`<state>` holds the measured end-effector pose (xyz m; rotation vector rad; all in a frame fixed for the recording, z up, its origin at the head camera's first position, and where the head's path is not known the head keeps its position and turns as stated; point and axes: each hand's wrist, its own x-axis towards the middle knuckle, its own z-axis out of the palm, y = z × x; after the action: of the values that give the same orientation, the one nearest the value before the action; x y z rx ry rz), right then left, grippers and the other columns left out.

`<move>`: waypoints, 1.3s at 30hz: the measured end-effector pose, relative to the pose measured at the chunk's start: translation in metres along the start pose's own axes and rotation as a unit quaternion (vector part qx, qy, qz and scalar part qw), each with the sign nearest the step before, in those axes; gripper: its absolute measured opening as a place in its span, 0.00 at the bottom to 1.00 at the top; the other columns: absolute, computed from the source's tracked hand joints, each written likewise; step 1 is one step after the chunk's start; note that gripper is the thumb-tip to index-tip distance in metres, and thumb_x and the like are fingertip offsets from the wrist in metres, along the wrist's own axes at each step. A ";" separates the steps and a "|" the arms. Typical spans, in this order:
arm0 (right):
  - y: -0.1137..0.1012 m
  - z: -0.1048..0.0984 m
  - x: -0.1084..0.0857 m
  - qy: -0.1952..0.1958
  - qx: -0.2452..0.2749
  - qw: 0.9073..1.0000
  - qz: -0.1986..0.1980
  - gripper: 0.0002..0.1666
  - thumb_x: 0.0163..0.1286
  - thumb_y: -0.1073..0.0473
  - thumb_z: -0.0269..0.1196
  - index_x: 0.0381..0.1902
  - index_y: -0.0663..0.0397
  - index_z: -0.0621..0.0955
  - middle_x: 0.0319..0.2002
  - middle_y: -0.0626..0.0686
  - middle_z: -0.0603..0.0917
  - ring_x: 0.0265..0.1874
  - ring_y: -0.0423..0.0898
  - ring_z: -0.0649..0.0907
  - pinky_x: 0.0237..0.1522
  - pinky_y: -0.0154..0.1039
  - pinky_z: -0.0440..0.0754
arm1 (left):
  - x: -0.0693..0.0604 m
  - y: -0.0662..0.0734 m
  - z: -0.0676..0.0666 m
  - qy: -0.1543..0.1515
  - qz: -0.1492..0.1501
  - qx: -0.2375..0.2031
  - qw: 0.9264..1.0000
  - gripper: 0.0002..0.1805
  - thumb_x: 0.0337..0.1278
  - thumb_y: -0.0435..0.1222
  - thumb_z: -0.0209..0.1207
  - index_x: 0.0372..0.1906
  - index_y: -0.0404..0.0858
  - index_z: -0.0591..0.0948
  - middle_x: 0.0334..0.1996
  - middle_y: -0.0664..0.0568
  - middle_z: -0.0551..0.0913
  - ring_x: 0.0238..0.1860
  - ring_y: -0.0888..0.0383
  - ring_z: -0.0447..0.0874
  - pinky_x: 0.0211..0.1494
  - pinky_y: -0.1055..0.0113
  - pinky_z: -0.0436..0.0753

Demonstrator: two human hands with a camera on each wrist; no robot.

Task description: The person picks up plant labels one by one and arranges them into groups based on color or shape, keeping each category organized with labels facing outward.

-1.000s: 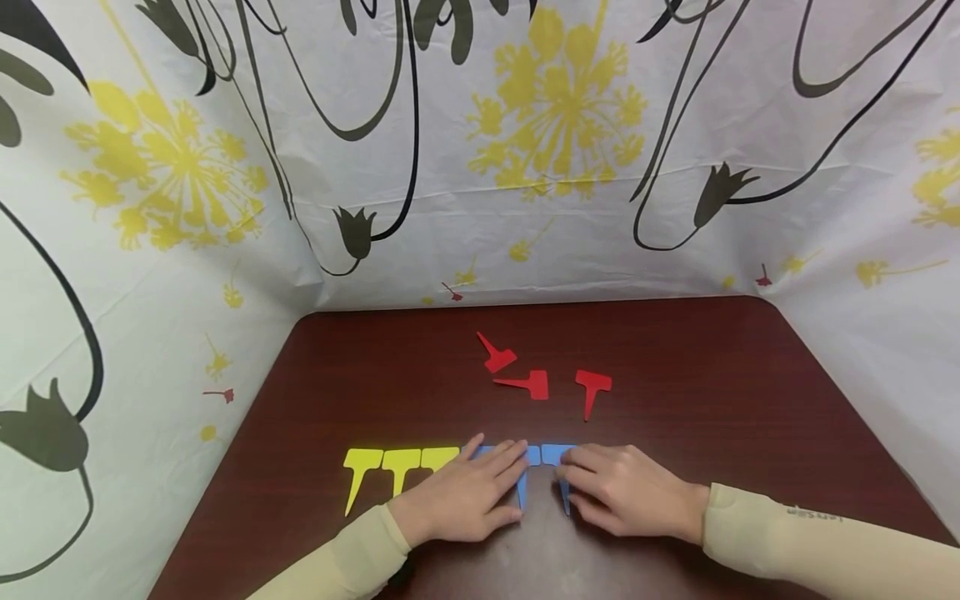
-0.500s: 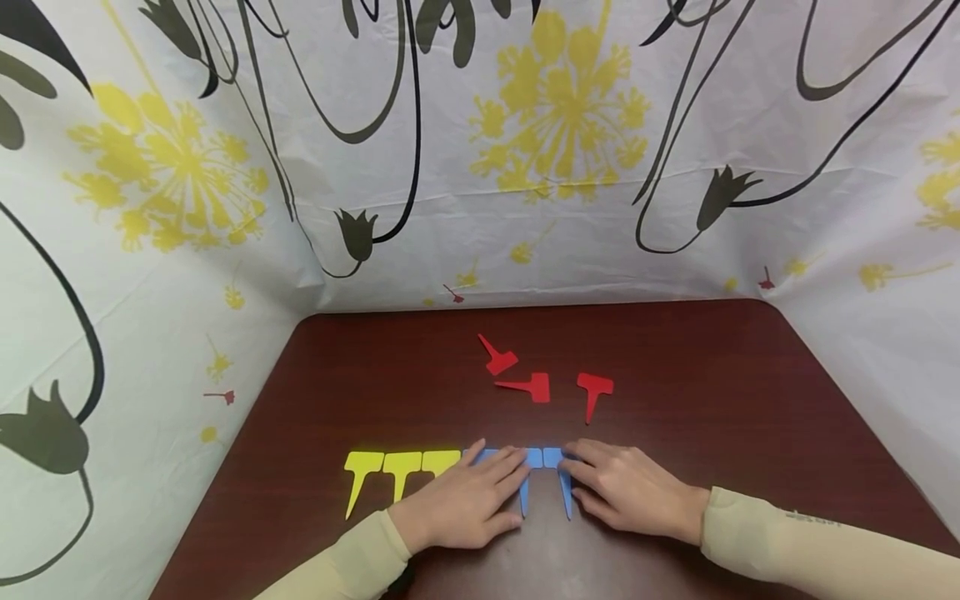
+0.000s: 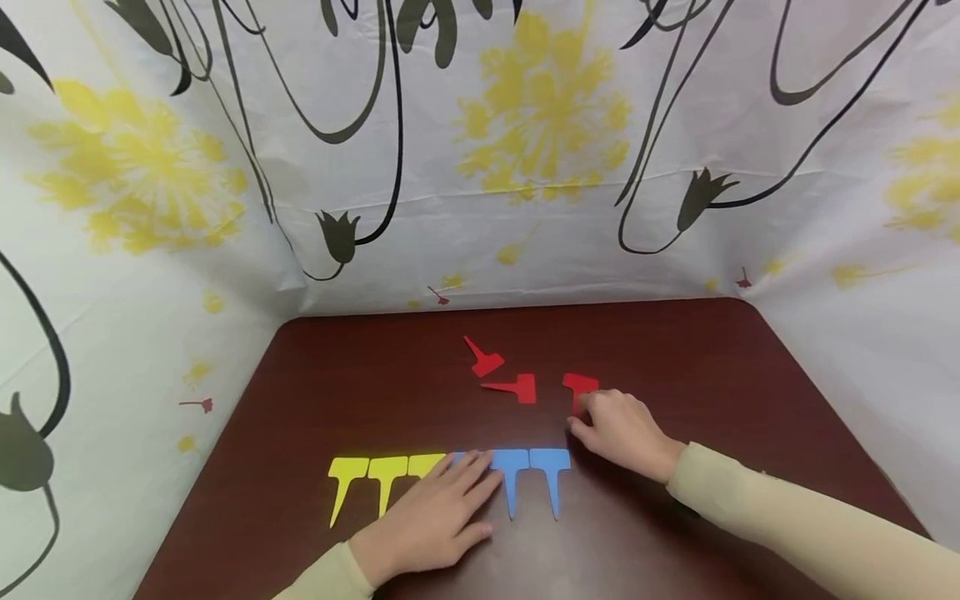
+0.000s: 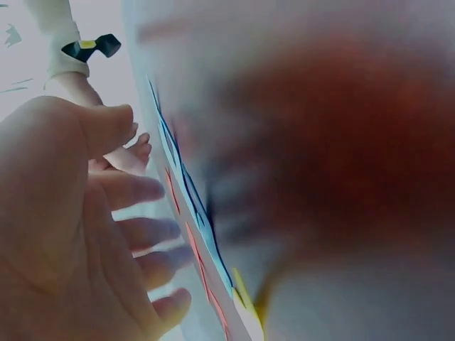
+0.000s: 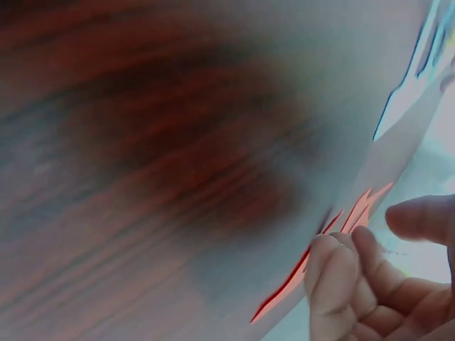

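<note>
- The left hand lies palm down with its fingers spread, over the row of tags; how firmly it presses, I cannot tell.
- Under its fingers, the leftmost blue tag is mostly hidden, and the rightmost yellow tag shows only its head.
- The middle yellow tag and the leftmost yellow tag lie to the left of that hand, stems towards the person.
- Just right of its fingertips are the middle blue tag and, beside it, the rightmost blue tag, both nearer the person than the right hand's fingertips.
- The right hand is at the nearest red tag, its fingers bent over the stem while the thumb stands apart from them; whether the fingertips touch the tag, I cannot tell.
- To the left of the right hand lies the sideways red tag, with the slanting red tag just beyond it.
- Both hands are over a dark reddish-brown tabletop, with a flower-printed cloth hanging beyond them.
</note>
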<state>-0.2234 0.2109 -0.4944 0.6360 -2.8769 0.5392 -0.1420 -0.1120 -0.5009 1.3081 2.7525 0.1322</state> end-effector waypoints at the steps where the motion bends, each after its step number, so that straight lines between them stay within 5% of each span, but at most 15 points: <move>1: 0.000 0.001 0.003 -0.008 0.009 1.000 0.015 0.22 0.65 0.54 0.68 0.15 0.44 0.72 0.09 0.41 0.63 0.09 0.36 0.62 0.12 0.33 0.59 | -0.005 0.000 0.000 0.004 -0.011 -0.003 1.000 0.35 0.76 0.56 0.45 0.78 0.43 0.63 0.79 0.45 0.56 0.78 0.47 0.54 0.75 0.43 0.57; 10: 0.000 0.010 0.024 -0.049 0.035 0.994 0.088 0.30 0.65 0.53 0.69 0.07 0.48 0.68 0.06 0.41 0.58 0.06 0.38 0.61 0.11 0.33 0.58 | -0.027 -0.006 -0.001 0.028 -0.117 -0.009 0.993 0.36 0.75 0.56 0.47 0.78 0.42 0.62 0.79 0.43 0.55 0.78 0.43 0.52 0.74 0.41 0.57; 19: -0.002 0.012 0.024 -0.078 0.025 0.989 0.120 0.23 0.62 0.58 0.67 0.11 0.50 0.72 0.07 0.43 0.63 0.09 0.39 0.65 0.12 0.35 0.63 | -0.043 -0.008 0.005 0.042 -0.200 -0.013 0.979 0.36 0.76 0.55 0.47 0.78 0.40 0.62 0.78 0.41 0.55 0.77 0.39 0.52 0.73 0.37 0.56; 39: -0.002 0.000 0.001 -0.081 0.034 0.989 0.119 0.22 0.59 0.59 0.69 0.08 0.49 0.75 0.06 0.43 0.65 0.08 0.39 0.67 0.13 0.35 0.66 | -0.056 -0.009 0.016 0.043 -0.206 -0.033 0.977 0.37 0.78 0.56 0.42 0.80 0.40 0.57 0.80 0.44 0.51 0.79 0.45 0.49 0.73 0.33 0.50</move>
<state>-0.2230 0.2091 -0.4934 0.3623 -3.1232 0.6477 -0.1112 -0.1604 -0.5153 0.7095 2.9911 0.2503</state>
